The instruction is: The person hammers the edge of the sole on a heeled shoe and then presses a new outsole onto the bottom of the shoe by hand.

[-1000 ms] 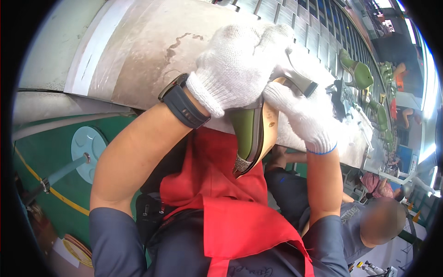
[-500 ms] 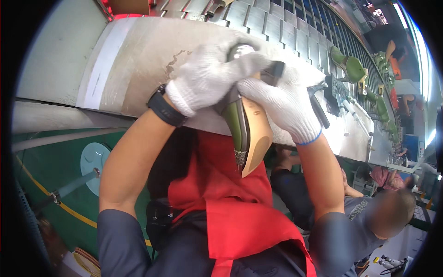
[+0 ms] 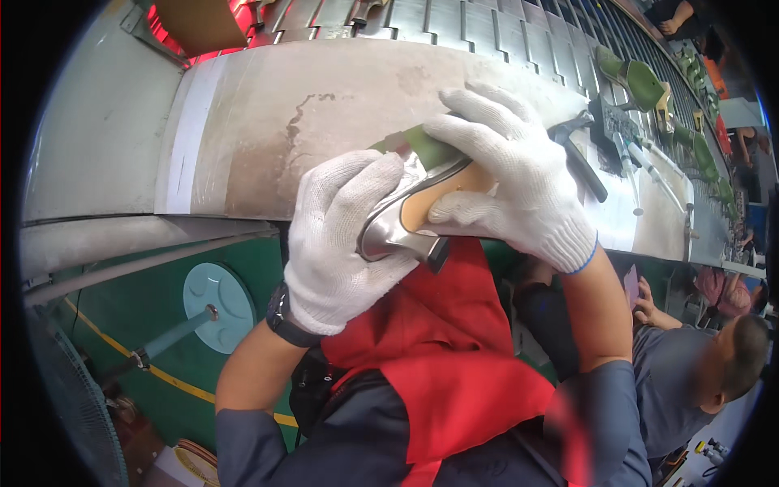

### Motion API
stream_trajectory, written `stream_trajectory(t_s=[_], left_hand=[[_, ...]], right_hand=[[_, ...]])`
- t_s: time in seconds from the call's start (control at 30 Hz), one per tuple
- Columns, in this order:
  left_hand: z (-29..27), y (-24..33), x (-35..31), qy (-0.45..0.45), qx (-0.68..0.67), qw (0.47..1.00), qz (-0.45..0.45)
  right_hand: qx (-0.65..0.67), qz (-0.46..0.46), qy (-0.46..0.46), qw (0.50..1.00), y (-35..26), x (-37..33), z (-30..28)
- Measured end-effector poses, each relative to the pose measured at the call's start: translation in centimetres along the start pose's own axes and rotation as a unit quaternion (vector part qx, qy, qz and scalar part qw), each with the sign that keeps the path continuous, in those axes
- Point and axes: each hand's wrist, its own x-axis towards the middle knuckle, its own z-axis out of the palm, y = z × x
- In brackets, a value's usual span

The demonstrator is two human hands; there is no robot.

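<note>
A green and silver high-heeled shoe (image 3: 422, 204) is held between my gloved hands at the near edge of the bench, its tan sole facing up and toward me. My left hand (image 3: 345, 235) is closed round the silver heel end, with the black heel tip pointing down to the right. On the toe half, my right hand (image 3: 519, 162) grips with the thumb against the sole and the fingers over the green upper. The toe itself is hidden behind that hand. Both hands wear white knit gloves.
A stained pale bench (image 3: 260, 122) lies ahead, with a slatted metal conveyor (image 3: 446, 24) beyond. To the right are a hammer (image 3: 580, 154), slim tools (image 3: 641, 166) and green shoes (image 3: 641, 81). A co-worker (image 3: 682, 381) sits at right. A round stool (image 3: 215, 304) stands low left.
The shoe has turned from toe toward me to heel toward me. My left hand has moved down onto the heel, and my right hand now lies over the toe half.
</note>
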Motion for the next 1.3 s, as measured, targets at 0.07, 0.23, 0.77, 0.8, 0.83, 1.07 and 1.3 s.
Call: stream_trajectory(t_s=[0.07, 0.23, 0.77, 0.8, 0.83, 1.07, 1.3], left_hand=[[-0.5, 0.4, 0.4, -0.03, 0.006, 1.0, -0.007], [-0.6, 0.6, 0.5, -0.058, 0.018, 0.998, -0.015], [1.6, 2.7, -2.9, 0.028, -0.166, 0.976, -0.141], [1.1, 3.6, -3.5, -0.005, -0.153, 0.981, -0.118], [0.3, 4.1, -4.0, -0.049, -0.134, 0.988, -0.064], [1.7, 4.4, -7.2, -0.13, -0.276, 0.908, -0.287], [2.8, 4.8, -7.7, -0.169, -0.371, 0.848, -0.339]], right_hand=[[0.0, -0.01, 0.003, 1.0, 0.4, 0.0, 0.0], [0.008, -0.032, 0.007, 0.999, 1.0, 0.2, 0.4], [0.695, 0.428, 0.045, 0.576, -6.4, -7.9, 4.1], [0.708, 0.417, 0.046, 0.569, -6.5, -8.6, 5.0], [0.718, 0.407, 0.048, 0.562, -6.7, -9.3, 5.8], [0.745, 0.401, -0.072, 0.528, -6.8, -13.1, 5.7], [0.727, 0.388, -0.171, 0.54, -6.6, -13.5, 4.2]])
